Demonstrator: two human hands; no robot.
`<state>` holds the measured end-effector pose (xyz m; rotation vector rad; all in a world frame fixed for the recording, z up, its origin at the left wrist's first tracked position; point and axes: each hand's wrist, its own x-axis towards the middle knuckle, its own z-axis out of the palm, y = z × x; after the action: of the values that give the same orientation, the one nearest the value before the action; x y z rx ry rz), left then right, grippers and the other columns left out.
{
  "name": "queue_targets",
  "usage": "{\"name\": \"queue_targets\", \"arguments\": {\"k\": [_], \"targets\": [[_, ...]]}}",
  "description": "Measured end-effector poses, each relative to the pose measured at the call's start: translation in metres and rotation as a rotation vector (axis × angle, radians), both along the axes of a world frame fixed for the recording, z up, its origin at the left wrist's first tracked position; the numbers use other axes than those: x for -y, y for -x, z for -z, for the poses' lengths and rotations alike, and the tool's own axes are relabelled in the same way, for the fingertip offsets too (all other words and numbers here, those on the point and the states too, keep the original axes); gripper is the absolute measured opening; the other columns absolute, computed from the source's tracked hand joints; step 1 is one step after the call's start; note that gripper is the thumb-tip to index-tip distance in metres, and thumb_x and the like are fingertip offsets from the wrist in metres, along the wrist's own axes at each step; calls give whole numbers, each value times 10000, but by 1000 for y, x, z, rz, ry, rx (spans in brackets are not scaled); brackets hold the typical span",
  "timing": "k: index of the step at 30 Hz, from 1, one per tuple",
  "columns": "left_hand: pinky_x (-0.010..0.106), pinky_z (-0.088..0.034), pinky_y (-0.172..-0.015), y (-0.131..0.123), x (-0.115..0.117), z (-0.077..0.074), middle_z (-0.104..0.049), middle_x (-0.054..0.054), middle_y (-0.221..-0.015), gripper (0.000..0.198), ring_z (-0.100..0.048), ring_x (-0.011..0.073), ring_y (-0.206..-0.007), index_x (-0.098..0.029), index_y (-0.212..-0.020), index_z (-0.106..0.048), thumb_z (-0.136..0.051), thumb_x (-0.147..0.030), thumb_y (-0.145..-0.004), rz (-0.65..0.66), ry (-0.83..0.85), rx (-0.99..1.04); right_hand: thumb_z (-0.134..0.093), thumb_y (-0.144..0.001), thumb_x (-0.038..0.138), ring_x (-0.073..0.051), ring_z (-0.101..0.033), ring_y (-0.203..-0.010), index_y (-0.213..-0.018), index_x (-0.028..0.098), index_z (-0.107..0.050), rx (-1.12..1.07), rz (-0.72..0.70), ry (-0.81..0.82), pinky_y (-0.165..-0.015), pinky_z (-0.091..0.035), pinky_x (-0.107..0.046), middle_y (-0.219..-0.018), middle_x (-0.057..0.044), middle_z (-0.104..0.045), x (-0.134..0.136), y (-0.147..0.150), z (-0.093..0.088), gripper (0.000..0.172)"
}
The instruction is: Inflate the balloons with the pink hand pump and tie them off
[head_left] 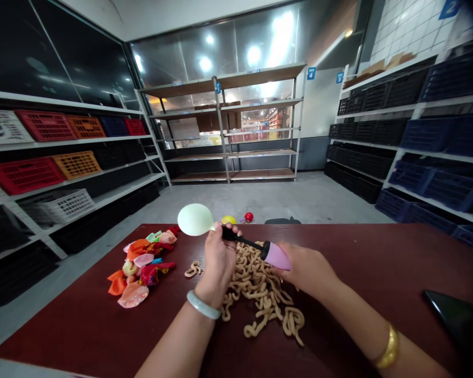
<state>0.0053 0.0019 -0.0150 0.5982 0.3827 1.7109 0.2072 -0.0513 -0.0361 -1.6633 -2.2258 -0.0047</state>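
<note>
My left hand [216, 255] is closed around the neck of a pale green, partly inflated balloon [195, 219] and the black end of a hand balloon pump [253, 243]. The balloon sticks out to the left of the fingers. My right hand [308, 266] is wrapped round the pump's pink-purple body [277, 256], and a black rod shows between the two hands. Below them lies a heap of tan, curled, rope-like strands [260, 283]. A small loose piece of strand [193, 269] rests just left of my left wrist.
Limp balloons [142, 262] in several colours are piled on the left of the dark red table [74, 325]. A black flat device [449, 315] lies at the right. Beyond the far edge are a yellow balloon [228, 219] and a red round thing [249, 216]. Crate shelves [118, 139] stand around.
</note>
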Motion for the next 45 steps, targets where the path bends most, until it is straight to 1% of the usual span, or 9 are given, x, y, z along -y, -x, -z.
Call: {"name": "queue_targets", "arguments": {"k": [4,8,18,22,28,32,36,40,45], "targets": [[298,-460,-631,30,-15,-3,-542,6,-708,127,-556,141,-639,-182,-785,-491,-616,-191,-809,-104,8,52,-589,-808,528,-296,-669,-879,-1180,259,-557,42,-18,-25,-658,-441,-357,-1006,-78,-705,-6,-11,3,461],[279,-444,-600,34,-18,2,-533,-2,-685,144,-547,130,-611,-184,-769,-481,-607,-229,-820,-175,6,75,-574,-819,492,-284,-672,-855,-1145,242,-560,86,-21,-16,-650,-425,-338,-977,-86,-706,-6,-11,4,411],[259,-432,-615,-35,18,14,-521,-14,-720,219,-529,121,-641,-196,-795,-476,-689,-246,-778,12,52,34,-563,-832,497,-256,-680,-771,-1096,228,-546,-12,-13,15,-602,-384,-309,-891,-65,-712,10,10,1,377],[261,-430,-608,-44,27,13,-517,-10,-733,216,-527,123,-644,-194,-792,-488,-693,-258,-782,40,54,26,-577,-824,501,-265,-682,-769,-1137,218,-542,-52,5,31,-601,-385,-315,-896,-71,-715,14,17,1,423],[272,-436,-583,-16,13,0,-556,23,-781,147,-570,158,-710,-174,-803,-529,-658,-244,-815,-21,56,0,-612,-791,519,-291,-671,-907,-1287,267,-492,-144,-25,109,-687,-426,-338,-1054,-66,-709,14,18,-4,570],[260,-416,-546,25,-6,-12,-510,-2,-698,124,-532,131,-623,-171,-757,-493,-572,-147,-849,-102,30,68,-611,-767,583,-299,-663,-900,-1233,271,-548,-124,-52,211,-690,-425,-344,-1021,-78,-713,10,4,-11,564],[254,-406,-531,52,-21,-12,-482,-8,-666,155,-505,116,-575,-168,-744,-473,-480,-136,-895,-170,64,121,-633,-744,576,-287,-654,-923,-1223,300,-552,-104,-104,295,-696,-419,-330,-1036,-61,-708,6,-10,-16,558],[244,-377,-500,45,-25,-2,-473,-8,-672,154,-497,116,-568,-167,-745,-467,-478,-155,-899,-196,74,111,-597,-765,596,-271,-656,-891,-1128,243,-576,-46,-141,310,-678,-403,-318,-1005,-72,-706,6,-13,-14,506],[251,-395,-516,13,-16,12,-477,-9,-698,132,-498,117,-591,-175,-758,-464,-560,-163,-849,-129,60,79,-557,-806,593,-280,-663,-885,-1121,218,-555,-15,-138,221,-683,-399,-326,-981,-90,-709,8,-8,-8,490]]}}
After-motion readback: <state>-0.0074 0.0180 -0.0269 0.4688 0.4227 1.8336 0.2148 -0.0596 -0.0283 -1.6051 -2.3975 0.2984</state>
